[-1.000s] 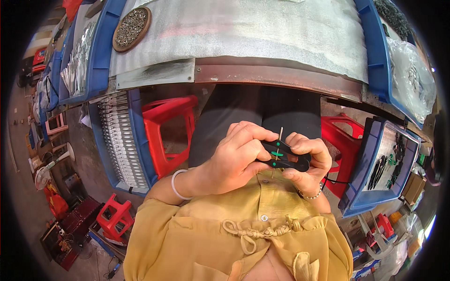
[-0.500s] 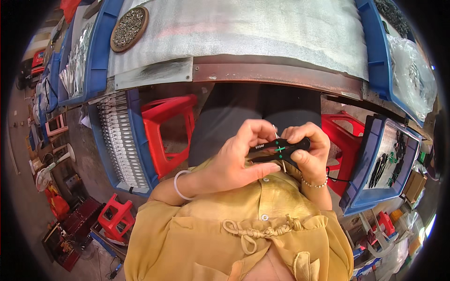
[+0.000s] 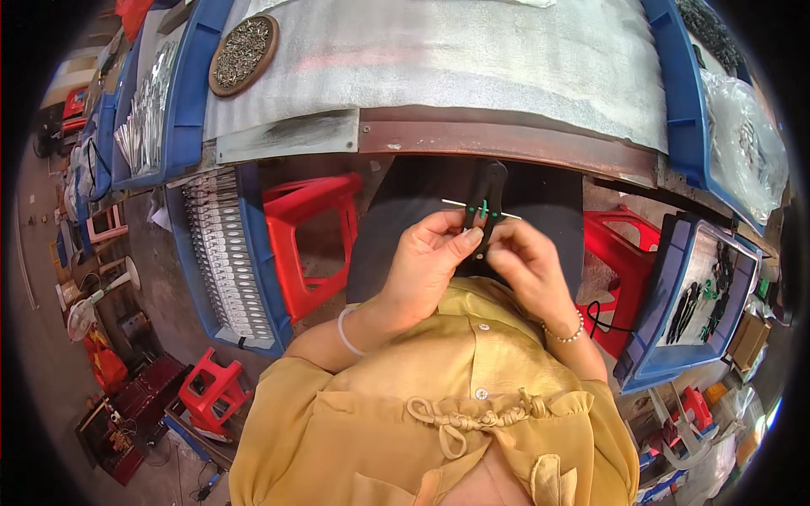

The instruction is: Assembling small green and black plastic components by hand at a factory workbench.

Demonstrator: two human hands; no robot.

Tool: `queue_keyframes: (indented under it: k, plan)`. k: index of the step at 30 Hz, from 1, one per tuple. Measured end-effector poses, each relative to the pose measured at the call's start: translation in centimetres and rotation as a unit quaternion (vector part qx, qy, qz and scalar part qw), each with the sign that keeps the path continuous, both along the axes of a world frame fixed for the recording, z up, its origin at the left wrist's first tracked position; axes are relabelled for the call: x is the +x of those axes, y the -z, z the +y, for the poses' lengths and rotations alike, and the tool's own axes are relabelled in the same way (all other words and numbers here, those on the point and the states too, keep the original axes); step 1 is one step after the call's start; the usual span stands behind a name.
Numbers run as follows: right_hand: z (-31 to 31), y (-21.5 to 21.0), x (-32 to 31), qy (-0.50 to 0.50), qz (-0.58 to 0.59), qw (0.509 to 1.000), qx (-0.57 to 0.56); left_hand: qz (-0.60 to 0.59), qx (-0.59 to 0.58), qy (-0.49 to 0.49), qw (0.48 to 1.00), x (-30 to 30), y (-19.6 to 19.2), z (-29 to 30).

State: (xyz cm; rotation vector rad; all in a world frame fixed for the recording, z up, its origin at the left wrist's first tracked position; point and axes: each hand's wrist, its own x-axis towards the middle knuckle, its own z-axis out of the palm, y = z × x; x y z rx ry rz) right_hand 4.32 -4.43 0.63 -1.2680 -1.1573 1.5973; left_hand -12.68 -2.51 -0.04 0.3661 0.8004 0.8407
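My left hand (image 3: pixel 429 257) pinches a black hand tool (image 3: pixel 496 184) with green dots, between thumb and fingertips. The tool stands lengthwise over my lap, its rounded end pointing away from me. A small green piece sticks up from its middle, and a thin white rod (image 3: pixel 453 202) crosses it, with an end showing on each side. My right hand (image 3: pixel 533 268) is closed beside the tool's near part, fingers curled and thumb pressed in. What those fingers hold, if anything, is hidden.
Ahead lies a workbench (image 3: pixel 472 80) with a foam sheet and a round dish of small metal pins (image 3: pixel 245 52). Blue bins with metal parts (image 3: pixel 228 261) stand left. At right are a blue bin of black and green pieces (image 3: pixel 675 363) and red stools (image 3: pixel 620 261).
The tool has turned from lying crosswise to pointing away from me, and moved farther out. My right hand has left its rounded end and come to its near side.
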Motion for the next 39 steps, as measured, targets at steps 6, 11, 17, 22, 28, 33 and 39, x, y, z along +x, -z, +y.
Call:
queue_keyframes:
  k: [6, 11, 17, 22, 28, 33, 39]
  plan:
    - [-0.7, 0.7, -1.9, 0.014, -0.095, 0.99, 0.104, -0.033, -0.02, 0.007, 0.999, 0.2, -0.1, -0.2]
    - [-0.8, 0.1, -0.8, -0.023, -0.045, 0.999, 0.02, -0.014, -0.007, 0.042, 0.999, -0.6, -0.9, 0.1]
    - [-0.9, -0.5, -0.8, -0.011, -0.031, 0.999, 0.014, 0.053, 0.046, 0.081, 0.994, -1.1, -1.4, 0.1]
    - [-1.1, 0.2, 0.3, -0.027, -0.045, 0.998, 0.024, 0.079, 0.053, 0.101, 0.99, -1.6, -2.7, 0.8]
    - [-0.8, -0.9, 1.6, -0.063, -0.046, 0.997, 0.0, 0.129, 0.07, 0.125, 0.981, -2.7, -3.8, 1.1]
    - [-0.5, -1.7, 2.4, -0.118, -0.076, 0.99, 0.029, 0.137, 0.074, 0.177, 0.972, -3.5, -4.6, 1.3]
    - [0.7, -2.8, 2.9, -0.046, -0.056, 0.993, 0.093, 0.146, 0.102, 0.213, 0.961, -3.8, -4.8, 1.2]
